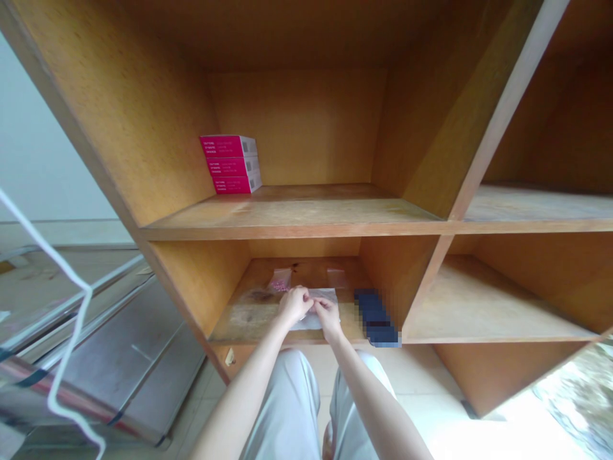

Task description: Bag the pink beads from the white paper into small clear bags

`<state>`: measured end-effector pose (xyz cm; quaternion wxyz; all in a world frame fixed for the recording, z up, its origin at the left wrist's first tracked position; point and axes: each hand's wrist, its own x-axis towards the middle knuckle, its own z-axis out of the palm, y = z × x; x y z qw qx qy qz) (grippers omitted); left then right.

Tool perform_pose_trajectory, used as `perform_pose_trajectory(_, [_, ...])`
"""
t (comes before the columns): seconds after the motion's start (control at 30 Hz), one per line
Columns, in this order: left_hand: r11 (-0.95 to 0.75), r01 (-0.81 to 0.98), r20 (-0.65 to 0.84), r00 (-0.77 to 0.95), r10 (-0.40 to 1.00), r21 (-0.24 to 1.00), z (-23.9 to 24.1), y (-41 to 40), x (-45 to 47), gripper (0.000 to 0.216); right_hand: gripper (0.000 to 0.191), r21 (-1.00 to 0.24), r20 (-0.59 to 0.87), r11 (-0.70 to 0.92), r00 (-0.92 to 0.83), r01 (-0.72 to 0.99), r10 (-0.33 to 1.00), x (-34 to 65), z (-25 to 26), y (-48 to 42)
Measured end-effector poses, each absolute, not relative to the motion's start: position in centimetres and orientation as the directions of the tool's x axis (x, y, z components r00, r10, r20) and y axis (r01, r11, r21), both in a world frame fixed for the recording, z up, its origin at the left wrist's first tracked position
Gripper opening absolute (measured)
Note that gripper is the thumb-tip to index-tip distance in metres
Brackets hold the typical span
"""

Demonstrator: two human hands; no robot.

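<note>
My left hand [295, 303] and my right hand [327, 313] meet over a white sheet [327, 294] on the lower shelf. Both have their fingers pinched together, tips nearly touching. Whatever lies between them is too small to make out. Just beyond my left hand is a small clear bag [280, 279] with several pink pieces in it. Past my right hand lies another small clear bag [336, 278], its contents not discernible. To the right sits a dark blue flat object [377, 317], blurred by pixelation.
Three pink-and-white boxes [233, 165] are stacked on the upper shelf [306, 211] at the left. Wooden side walls enclose the lower compartment. A white cable [71, 275] hangs at the far left, near grey metal-edged panels [138, 358] on the floor.
</note>
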<state>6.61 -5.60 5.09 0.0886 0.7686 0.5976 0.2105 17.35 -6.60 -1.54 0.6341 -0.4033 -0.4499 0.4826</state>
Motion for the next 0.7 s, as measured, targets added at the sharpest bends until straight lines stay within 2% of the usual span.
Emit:
perform_pose_trajectory(0.3, [-0.195,0.916,0.209,0.127,0.970,0.351,5.19,-6.19,7.24,0.008,0.018,-0.950,0.196,0.224,0.144,-0.216,0.970,17.30,-1.57,-6.47])
perform_pose_trajectory(0.7, [-0.245,0.912,0.251,0.165,0.954,0.330,4.61,-5.88,6.98,0.006,0.017,-0.941,0.200,0.230,0.138,-0.250,0.970,17.25,-1.45,-6.66])
